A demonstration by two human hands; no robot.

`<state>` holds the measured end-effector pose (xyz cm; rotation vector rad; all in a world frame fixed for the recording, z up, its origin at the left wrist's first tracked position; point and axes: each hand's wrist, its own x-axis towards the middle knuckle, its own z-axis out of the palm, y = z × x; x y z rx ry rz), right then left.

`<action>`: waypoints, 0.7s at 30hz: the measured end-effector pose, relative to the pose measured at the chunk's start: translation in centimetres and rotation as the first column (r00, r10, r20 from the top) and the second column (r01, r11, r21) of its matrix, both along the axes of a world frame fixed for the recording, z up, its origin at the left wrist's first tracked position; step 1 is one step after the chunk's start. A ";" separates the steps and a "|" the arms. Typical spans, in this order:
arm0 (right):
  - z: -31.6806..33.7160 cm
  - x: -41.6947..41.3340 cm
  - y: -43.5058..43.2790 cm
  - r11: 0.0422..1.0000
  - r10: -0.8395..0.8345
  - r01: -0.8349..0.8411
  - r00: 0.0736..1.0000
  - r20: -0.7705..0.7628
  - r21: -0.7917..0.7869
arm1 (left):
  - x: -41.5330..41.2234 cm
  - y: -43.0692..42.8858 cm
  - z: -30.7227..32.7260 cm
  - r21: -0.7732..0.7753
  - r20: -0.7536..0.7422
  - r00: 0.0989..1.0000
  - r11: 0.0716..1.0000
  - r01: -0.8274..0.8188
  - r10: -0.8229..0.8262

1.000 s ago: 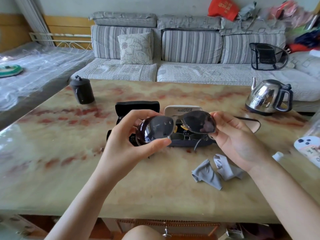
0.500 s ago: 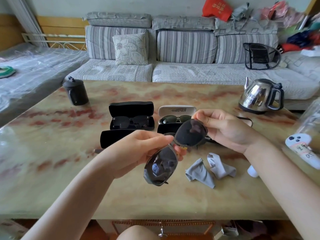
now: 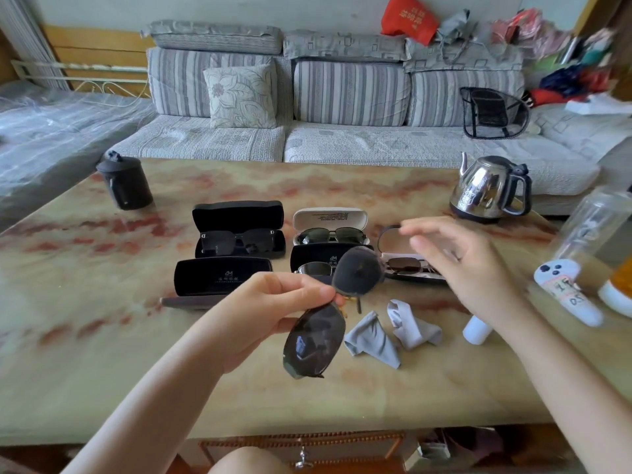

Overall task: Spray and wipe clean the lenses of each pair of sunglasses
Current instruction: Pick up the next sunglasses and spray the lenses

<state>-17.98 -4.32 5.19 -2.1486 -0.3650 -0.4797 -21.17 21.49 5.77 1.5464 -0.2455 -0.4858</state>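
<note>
The left hand (image 3: 273,309) pinches the dark-lensed metal sunglasses (image 3: 316,343) by the bridge above the marbled bench (image 3: 102,336), long axis 1-to-7 o'clock, while the empty, spread-fingered right hand (image 3: 468,261) hovers nearer the small white spray bottle (image 3: 477,330) at its 6 o'clock.

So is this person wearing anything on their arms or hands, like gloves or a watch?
The left hand and right hand are bare, and the arms are uncovered to the picture's edge: no gloves, sleeves, watch or bracelet. No rings show, though the right hand is blurred.
</note>
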 end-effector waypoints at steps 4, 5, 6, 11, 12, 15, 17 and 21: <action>-2.4 -1.9 -4.5 0.948 -0.317 0.308 0.939 0.134 0.083 | -0.2 -0.1 -0.5 -0.037 0.016 0.992 0.991 -0.126 0.127; -3.4 -2.5 -5.3 0.919 -0.384 0.374 0.921 0.065 0.123 | -0.2 -0.1 -0.5 -0.032 0.030 0.989 0.989 -0.143 0.144; -4.6 -3.0 -5.8 0.886 -0.433 0.433 0.901 -0.035 0.165 | -0.3 -0.2 -0.6 -0.027 0.044 0.987 0.987 -0.156 0.157; -10.4 -3.6 -6.3 0.779 -0.468 0.571 0.805 -0.366 0.259 | -0.4 -1.1 -0.8 -0.051 0.041 0.980 0.980 -0.192 0.194; -11.3 -3.4 -6.4 0.767 -0.455 0.577 0.798 -0.395 0.282 | -0.4 -1.3 -0.9 -0.054 0.040 0.980 0.980 -0.194 0.196; -12.9 -2.7 -6.6 0.756 -0.458 0.593 0.782 -0.422 0.277 | -0.4 -1.8 -0.9 -0.056 0.034 0.979 0.979 -0.198 0.200; -13.0 -2.6 -6.4 0.758 -0.471 0.590 0.789 -0.394 0.278 | -0.4 -2.0 -0.9 -0.064 0.030 0.978 0.977 -0.205 0.208; -10.0 -3.7 -4.1 0.708 -0.201 0.407 0.899 -0.388 0.577 | -0.4 -2.1 -1.1 -0.059 0.036 0.976 0.975 -0.212 0.215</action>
